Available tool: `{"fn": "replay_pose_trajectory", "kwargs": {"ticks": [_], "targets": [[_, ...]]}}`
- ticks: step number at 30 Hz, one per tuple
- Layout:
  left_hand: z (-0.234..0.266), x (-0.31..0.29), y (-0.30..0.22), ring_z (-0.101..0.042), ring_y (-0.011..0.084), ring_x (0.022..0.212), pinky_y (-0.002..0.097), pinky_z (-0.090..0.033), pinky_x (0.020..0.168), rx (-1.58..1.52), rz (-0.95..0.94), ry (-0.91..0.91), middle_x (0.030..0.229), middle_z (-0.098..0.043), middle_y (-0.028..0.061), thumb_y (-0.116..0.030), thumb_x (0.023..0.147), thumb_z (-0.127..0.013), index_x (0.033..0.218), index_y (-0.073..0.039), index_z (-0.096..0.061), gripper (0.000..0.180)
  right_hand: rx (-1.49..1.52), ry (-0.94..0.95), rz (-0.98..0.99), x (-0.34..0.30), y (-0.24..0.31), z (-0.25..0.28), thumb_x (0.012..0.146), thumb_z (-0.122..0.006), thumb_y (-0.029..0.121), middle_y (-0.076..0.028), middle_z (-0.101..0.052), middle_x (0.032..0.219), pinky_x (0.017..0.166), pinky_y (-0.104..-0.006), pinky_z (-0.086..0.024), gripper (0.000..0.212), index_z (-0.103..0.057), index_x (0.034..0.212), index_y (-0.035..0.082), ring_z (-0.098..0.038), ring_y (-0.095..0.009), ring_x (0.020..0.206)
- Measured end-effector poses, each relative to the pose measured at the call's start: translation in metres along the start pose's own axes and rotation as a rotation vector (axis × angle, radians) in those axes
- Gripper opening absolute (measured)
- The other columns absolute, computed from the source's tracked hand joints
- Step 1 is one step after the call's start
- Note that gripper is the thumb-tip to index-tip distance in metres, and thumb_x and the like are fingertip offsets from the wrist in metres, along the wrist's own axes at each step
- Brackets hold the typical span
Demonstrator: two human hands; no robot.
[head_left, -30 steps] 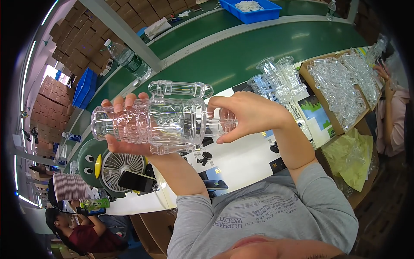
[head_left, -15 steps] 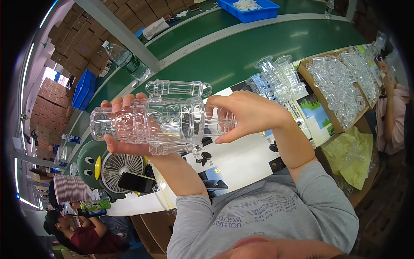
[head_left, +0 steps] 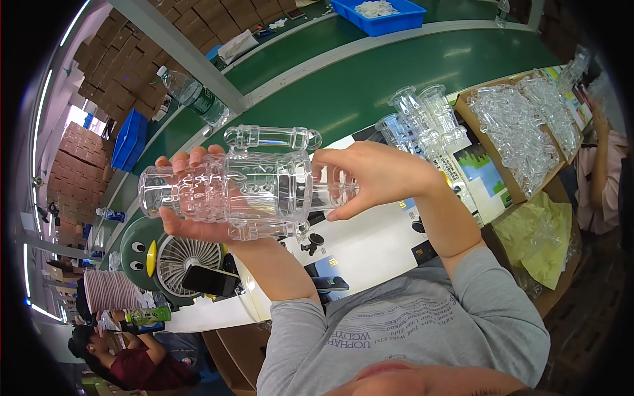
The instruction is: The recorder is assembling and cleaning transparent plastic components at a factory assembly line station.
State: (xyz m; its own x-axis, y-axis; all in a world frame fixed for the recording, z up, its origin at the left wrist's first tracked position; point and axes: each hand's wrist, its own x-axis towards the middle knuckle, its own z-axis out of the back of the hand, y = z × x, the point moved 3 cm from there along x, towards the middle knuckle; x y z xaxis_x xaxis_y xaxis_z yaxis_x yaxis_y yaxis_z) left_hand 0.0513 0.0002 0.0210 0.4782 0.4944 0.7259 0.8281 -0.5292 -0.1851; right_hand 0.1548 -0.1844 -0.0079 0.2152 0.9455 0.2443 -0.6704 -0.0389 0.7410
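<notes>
A large clear plastic cylindrical piece (head_left: 264, 188) with ribbed sections and short side tubes lies sideways above the table. My left hand (head_left: 198, 228) is wrapped round its left part from below, the fingertips showing past the far edge and the thumb along the near side. At the opposite end my right hand (head_left: 389, 177) curls thumb and fingers round a narrower clear tube (head_left: 333, 195) that sticks out of the cylinder. How far this tube runs inside cannot be made out. Behind my right hand stand several clear plastic cylinders (head_left: 429, 115).
A cardboard box (head_left: 477, 135) full of small clear parts is at the right, with yellow wrapping (head_left: 536, 234) below it. A green fan (head_left: 142, 254), a phone (head_left: 210, 280) and a water bottle (head_left: 195, 96) are on the left. A blue tray (head_left: 389, 25) stands far back. Other people sit at both sides.
Both hands keep their hold. The clear cylinder has turned slightly, and my right hand with the narrow tube has shifted a little to the left, toward the cylinder.
</notes>
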Motion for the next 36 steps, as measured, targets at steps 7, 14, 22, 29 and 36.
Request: {"fn": "replay_pose_trajectory", "kwargs": {"ticks": [7, 14, 22, 29, 36], "targets": [[-0.025, -0.009, -0.016, -0.051, 0.0308, 0.097, 0.0486, -0.038, 0.095, 0.493, -0.24, -0.349, 0.1, -0.052, 0.0129, -0.035, 0.076, -0.057, 0.118, -0.003, -0.043, 0.054, -0.223, -0.354, 0.091, 0.005, 0.011, -0.006, 0.062, -0.076, 0.025, -0.003, -0.058, 0.079, 0.064, -0.0333, -0.045, 0.051, -0.053, 0.104, 0.01, -0.059, -0.023, 0.074], [-0.036, -0.019, -0.035, -0.045, 0.032, 0.113, 0.0504, -0.031, 0.102, 0.459, -0.156, -0.08, 0.116, -0.048, 0.0163, -0.035, 0.08, -0.052, 0.117, -0.001, -0.045, 0.051, -0.232, -0.342, 0.156, -0.002, 0.021, -0.007, 0.062, -0.072, 0.016, -0.002, -0.055, 0.074, 0.064, -0.033, -0.044, 0.047, -0.053, 0.105, 0.012, -0.058, -0.02, 0.075], [-0.089, -0.047, -0.079, -0.048, 0.018, 0.097, 0.037, -0.034, 0.088, 0.451, -0.198, 0.34, 0.105, -0.048, 0.0036, -0.034, 0.066, -0.077, 0.122, -0.005, -0.039, 0.073, -0.176, -0.215, 0.339, -0.016, 0.062, -0.025, 0.061, -0.067, 0.012, -0.004, -0.058, 0.079, 0.057, -0.0317, -0.047, 0.045, -0.052, 0.103, 0.009, -0.061, -0.022, 0.069], [-0.092, -0.069, -0.084, -0.047, 0.0142, 0.083, 0.0293, -0.032, 0.08, 0.349, -0.502, 0.14, 0.091, -0.045, 0.003, -0.029, 0.059, -0.079, 0.116, -0.004, -0.034, 0.077, -0.234, -0.27, 0.332, -0.022, 0.068, -0.034, 0.059, -0.065, 0.009, -0.003, -0.055, 0.077, 0.055, -0.0327, -0.046, 0.038, -0.056, 0.096, 0.01, -0.058, -0.022, 0.064], [-0.095, -0.064, -0.087, -0.047, 0.0116, 0.08, 0.0272, -0.032, 0.079, 0.367, -0.389, 0.278, 0.086, -0.047, 0.0001, -0.026, 0.061, -0.078, 0.112, -0.005, -0.036, 0.07, -0.266, -0.308, 0.32, -0.029, 0.071, -0.036, 0.058, -0.065, 0.009, -0.004, -0.053, 0.077, 0.054, -0.0323, -0.045, 0.041, -0.055, 0.098, 0.009, -0.058, -0.022, 0.065]]}}
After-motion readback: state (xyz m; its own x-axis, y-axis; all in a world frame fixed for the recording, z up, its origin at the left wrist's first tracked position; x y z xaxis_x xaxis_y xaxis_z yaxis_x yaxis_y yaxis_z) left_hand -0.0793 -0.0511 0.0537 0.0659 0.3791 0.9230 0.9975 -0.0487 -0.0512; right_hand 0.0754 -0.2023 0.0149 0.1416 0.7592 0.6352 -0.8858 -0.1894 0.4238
